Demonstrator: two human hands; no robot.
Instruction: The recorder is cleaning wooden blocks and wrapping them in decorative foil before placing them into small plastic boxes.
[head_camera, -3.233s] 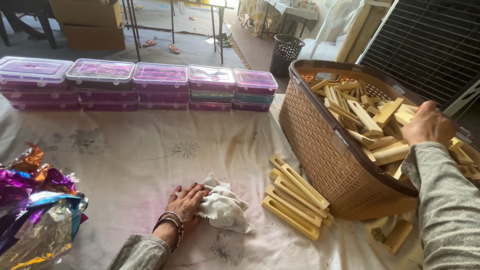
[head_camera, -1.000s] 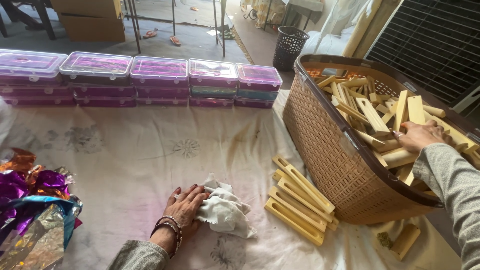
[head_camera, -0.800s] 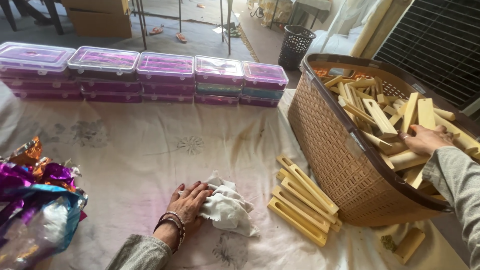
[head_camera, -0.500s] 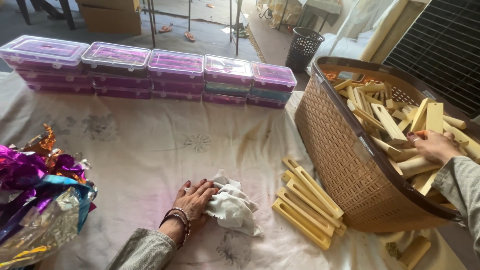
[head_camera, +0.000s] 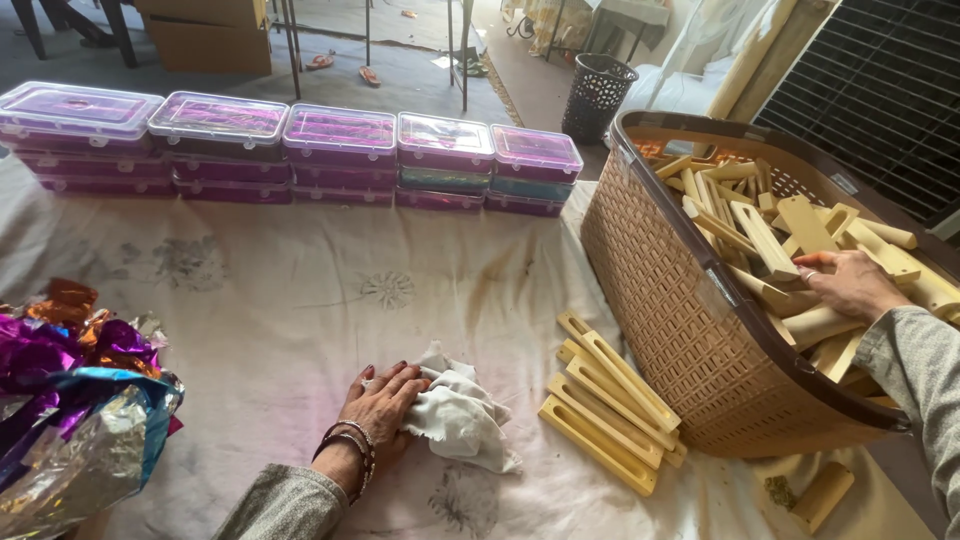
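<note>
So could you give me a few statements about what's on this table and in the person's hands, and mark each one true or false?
1. The left hand rests on a white cloth lying on the table cover. True.
2. The right hand is pressed flat on the table cover. False: it is inside the tan basket, among the wooden pieces.
3. A small pile of slotted wooden pieces lies on the table cover beside the basket. True.
4. The lidded plastic boxes are scattered all over the table. False: they stand stacked in a row along the far edge.
5. The shiny foil wrapping sits inside the basket. False: it lies at the table's left edge.
</note>
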